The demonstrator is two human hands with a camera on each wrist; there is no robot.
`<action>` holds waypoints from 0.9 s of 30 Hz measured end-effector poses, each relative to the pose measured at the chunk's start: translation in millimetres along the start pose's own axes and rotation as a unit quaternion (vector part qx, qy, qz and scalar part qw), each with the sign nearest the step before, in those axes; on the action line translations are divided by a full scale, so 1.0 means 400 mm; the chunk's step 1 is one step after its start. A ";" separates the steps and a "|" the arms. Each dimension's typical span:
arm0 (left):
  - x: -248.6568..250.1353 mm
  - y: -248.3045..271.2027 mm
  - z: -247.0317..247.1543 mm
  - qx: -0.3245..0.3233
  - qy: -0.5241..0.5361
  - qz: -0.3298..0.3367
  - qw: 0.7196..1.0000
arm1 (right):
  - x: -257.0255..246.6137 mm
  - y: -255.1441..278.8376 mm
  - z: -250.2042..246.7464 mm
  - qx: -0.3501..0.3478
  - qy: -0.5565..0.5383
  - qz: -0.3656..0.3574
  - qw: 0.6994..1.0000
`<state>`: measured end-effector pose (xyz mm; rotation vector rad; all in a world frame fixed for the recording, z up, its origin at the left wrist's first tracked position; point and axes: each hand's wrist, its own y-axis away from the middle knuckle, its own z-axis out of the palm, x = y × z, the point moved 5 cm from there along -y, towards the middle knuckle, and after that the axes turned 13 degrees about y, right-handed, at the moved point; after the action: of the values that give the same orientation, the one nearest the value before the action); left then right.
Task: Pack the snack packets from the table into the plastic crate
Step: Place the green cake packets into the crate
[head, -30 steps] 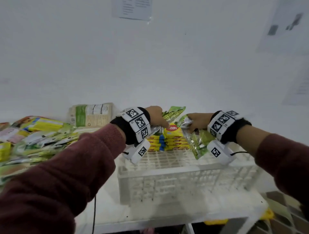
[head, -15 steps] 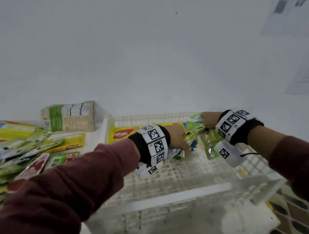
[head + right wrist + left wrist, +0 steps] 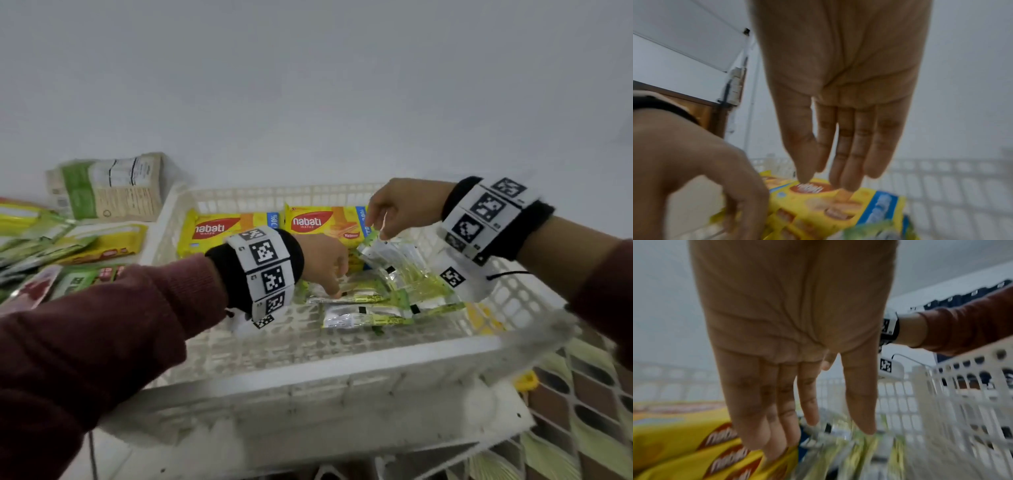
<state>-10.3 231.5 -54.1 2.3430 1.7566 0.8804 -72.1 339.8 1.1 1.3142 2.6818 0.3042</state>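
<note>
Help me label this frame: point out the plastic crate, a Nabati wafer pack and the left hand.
plastic crate (image 3: pixel 342 356): head view, near rim.
Nabati wafer pack (image 3: pixel 219 228): head view, red logo.
left hand (image 3: pixel 320 260): head view, back of hand.

Glossy foil snack packets (image 3: pixel 387 294) lie in a matt white plastic lattice crate (image 3: pixel 342 359) beside knitted maroon sleeves (image 3: pixel 102 329).

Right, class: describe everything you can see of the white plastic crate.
The white plastic crate is a shallow rectangular box with lattice walls and a lattice floor, standing open-topped on the table. Yellow Nabati wafer packs lie along its far wall, green-and-silver packets near the middle. Both hands reach inside it, left hand and right hand.
</note>
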 end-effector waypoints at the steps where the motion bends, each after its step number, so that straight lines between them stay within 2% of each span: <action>1: -0.007 -0.004 0.018 -0.004 -0.016 -0.009 1.000 | -0.020 -0.001 0.029 -0.026 0.006 -0.035 0.999; 5: -0.022 -0.026 0.079 -0.009 -0.074 -0.010 0.997 | -0.091 0.001 0.152 -0.109 0.088 -0.105 0.985; 8: -0.037 -0.032 0.097 0.002 -0.067 -0.002 0.998 | -0.124 0.018 0.208 -0.142 0.138 -0.135 0.971; 13: -0.043 -0.027 0.086 0.019 -0.044 0.000 0.999 | -0.140 0.034 0.226 -0.131 0.337 -0.147 0.921; 15: -0.044 -0.029 0.079 0.025 -0.042 -0.003 0.999 | -0.143 0.033 0.212 -0.096 0.352 -0.145 0.920; 18: -0.046 -0.025 0.060 0.033 -0.031 -0.008 0.999 | -0.125 0.027 0.170 -0.042 0.287 -0.140 0.947; 21: -0.058 -0.011 0.031 0.040 -0.003 -0.038 0.998 | -0.092 0.021 0.126 -0.028 0.191 -0.147 0.970; 24: -0.078 0.012 -0.007 0.022 0.027 -0.070 0.997 | -0.059 0.016 0.107 -0.086 0.049 -0.123 0.987; 27: -0.114 0.044 -0.046 -0.010 0.037 -0.122 0.992 | -0.040 0.009 0.119 -0.177 -0.086 -0.088 0.977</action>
<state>-12.2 179.3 -49.8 2.0505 1.9979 0.9491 -49.7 334.9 -43.7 0.9467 2.4338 0.5840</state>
